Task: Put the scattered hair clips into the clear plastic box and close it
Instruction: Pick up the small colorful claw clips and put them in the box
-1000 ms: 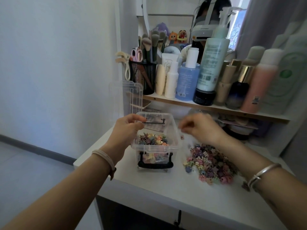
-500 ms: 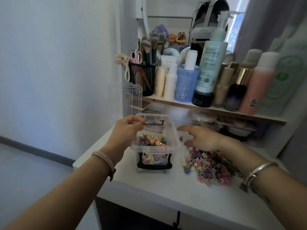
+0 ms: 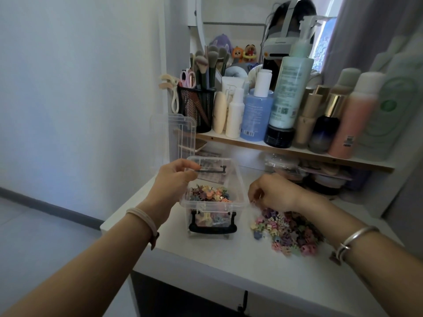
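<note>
A clear plastic box (image 3: 240, 179) with black latches stands open on the white table, with several small coloured hair clips (image 3: 209, 194) inside. Its clear lid (image 3: 183, 133) leans upright behind it on the left. My left hand (image 3: 175, 179) grips the box's left rim, thumb over the edge. A pile of scattered pastel hair clips (image 3: 286, 232) lies to the right of the box. My right hand (image 3: 272, 193) is down at the far end of that pile, fingers curled on some clips.
A wooden shelf (image 3: 297, 152) just behind carries bottles, tubes and a black mesh cup (image 3: 196, 108) of brushes. Jars and compacts sit under the shelf. The table's front edge (image 3: 229, 273) is close to me; a wall is at the left.
My right hand has come down from above the box's right side to the clip pile and curled its fingers there. The left hand and box have stayed put.
</note>
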Demonstrator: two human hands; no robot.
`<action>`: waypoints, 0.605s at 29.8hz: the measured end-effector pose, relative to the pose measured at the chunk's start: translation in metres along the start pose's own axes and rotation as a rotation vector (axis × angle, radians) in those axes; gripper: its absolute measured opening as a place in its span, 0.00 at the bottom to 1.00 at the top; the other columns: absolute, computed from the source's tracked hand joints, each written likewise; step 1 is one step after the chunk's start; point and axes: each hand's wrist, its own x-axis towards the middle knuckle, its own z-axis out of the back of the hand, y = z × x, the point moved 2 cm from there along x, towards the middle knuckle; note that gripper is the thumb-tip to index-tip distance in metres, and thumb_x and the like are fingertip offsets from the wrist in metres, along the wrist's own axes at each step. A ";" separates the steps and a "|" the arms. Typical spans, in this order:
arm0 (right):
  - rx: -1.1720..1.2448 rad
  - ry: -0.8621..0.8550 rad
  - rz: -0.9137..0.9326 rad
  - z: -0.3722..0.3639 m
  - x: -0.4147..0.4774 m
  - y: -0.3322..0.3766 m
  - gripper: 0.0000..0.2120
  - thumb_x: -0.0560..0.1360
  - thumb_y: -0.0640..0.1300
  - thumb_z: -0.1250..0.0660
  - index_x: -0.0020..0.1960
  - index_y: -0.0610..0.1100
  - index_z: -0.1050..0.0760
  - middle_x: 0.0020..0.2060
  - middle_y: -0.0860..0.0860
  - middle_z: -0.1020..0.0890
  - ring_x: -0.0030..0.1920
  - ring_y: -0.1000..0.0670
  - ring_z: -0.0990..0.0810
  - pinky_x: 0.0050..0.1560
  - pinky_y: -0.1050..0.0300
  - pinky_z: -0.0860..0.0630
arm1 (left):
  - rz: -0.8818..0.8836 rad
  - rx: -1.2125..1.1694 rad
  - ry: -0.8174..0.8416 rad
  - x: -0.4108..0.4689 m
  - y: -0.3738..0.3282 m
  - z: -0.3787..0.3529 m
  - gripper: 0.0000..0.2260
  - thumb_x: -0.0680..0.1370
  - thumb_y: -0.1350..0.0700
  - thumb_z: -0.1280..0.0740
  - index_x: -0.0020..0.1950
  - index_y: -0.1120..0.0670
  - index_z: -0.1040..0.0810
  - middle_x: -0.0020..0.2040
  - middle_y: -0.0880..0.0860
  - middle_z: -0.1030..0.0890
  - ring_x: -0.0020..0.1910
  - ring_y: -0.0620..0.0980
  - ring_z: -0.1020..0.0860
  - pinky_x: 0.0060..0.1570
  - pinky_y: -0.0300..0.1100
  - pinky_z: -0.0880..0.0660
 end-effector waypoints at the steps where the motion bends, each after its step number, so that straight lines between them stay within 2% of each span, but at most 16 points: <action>1: 0.046 -0.084 0.012 0.006 0.001 0.004 0.09 0.73 0.35 0.35 0.51 0.42 0.19 0.47 0.49 0.17 0.49 0.53 0.21 0.45 0.69 0.31 | 0.000 0.001 -0.003 0.000 0.000 0.000 0.10 0.77 0.64 0.39 0.39 0.53 0.25 0.41 0.49 0.27 0.37 0.47 0.31 0.32 0.37 0.31; 4: 0.431 -0.344 0.045 0.034 -0.002 0.023 0.05 0.72 0.39 0.31 0.47 0.46 0.20 0.39 0.56 0.20 0.44 0.56 0.22 0.48 0.66 0.28 | 0.005 -0.004 -0.003 0.001 0.000 0.000 0.10 0.77 0.64 0.39 0.39 0.53 0.25 0.41 0.49 0.27 0.42 0.50 0.31 0.37 0.38 0.30; 6: 0.668 -0.310 0.133 0.047 -0.006 0.039 0.06 0.71 0.40 0.30 0.43 0.51 0.21 0.38 0.58 0.20 0.42 0.59 0.22 0.52 0.64 0.25 | 0.007 -0.006 0.006 0.001 0.000 0.000 0.10 0.77 0.64 0.39 0.39 0.53 0.25 0.41 0.49 0.27 0.36 0.47 0.30 0.35 0.37 0.30; 7: 0.694 -0.252 0.169 0.049 -0.007 0.044 0.06 0.71 0.42 0.30 0.43 0.53 0.21 0.39 0.59 0.19 0.43 0.60 0.21 0.53 0.63 0.25 | 0.009 -0.004 0.011 0.000 0.000 0.000 0.10 0.77 0.64 0.39 0.39 0.53 0.25 0.40 0.49 0.26 0.33 0.46 0.31 0.32 0.35 0.31; 9: 0.638 -0.195 0.180 0.050 -0.009 0.047 0.06 0.71 0.45 0.31 0.46 0.55 0.21 0.42 0.61 0.20 0.45 0.61 0.22 0.52 0.64 0.26 | 0.005 0.004 0.011 0.000 0.000 0.000 0.10 0.77 0.64 0.39 0.39 0.53 0.25 0.39 0.49 0.27 0.32 0.45 0.31 0.30 0.36 0.33; 12: 0.393 -0.261 0.000 0.045 -0.007 0.022 0.10 0.73 0.42 0.32 0.54 0.48 0.21 0.48 0.56 0.20 0.47 0.58 0.24 0.51 0.64 0.29 | -0.002 0.003 0.007 0.000 0.000 0.000 0.09 0.78 0.63 0.39 0.40 0.53 0.25 0.41 0.49 0.27 0.40 0.49 0.30 0.32 0.37 0.31; 15: 0.045 -0.024 -0.166 0.021 -0.008 -0.006 0.14 0.74 0.45 0.33 0.59 0.44 0.24 0.56 0.48 0.21 0.51 0.53 0.26 0.52 0.61 0.31 | -0.007 -0.019 -0.008 0.000 -0.001 0.000 0.09 0.78 0.63 0.39 0.41 0.53 0.25 0.40 0.48 0.27 0.56 0.64 0.26 0.39 0.39 0.29; 16: 0.000 0.056 -0.199 0.014 -0.010 -0.012 0.17 0.73 0.48 0.33 0.59 0.44 0.24 0.56 0.47 0.21 0.53 0.51 0.27 0.53 0.60 0.31 | -0.008 -0.028 -0.014 0.000 -0.001 -0.001 0.09 0.78 0.63 0.39 0.41 0.53 0.25 0.40 0.48 0.27 0.62 0.66 0.28 0.42 0.41 0.29; 18: 0.002 0.120 -0.234 0.004 -0.012 -0.017 0.20 0.72 0.53 0.32 0.60 0.44 0.25 0.55 0.47 0.22 0.55 0.50 0.27 0.55 0.57 0.29 | -0.008 -0.034 -0.023 0.000 -0.002 -0.001 0.09 0.78 0.64 0.39 0.40 0.53 0.25 0.40 0.48 0.27 0.65 0.66 0.31 0.42 0.42 0.29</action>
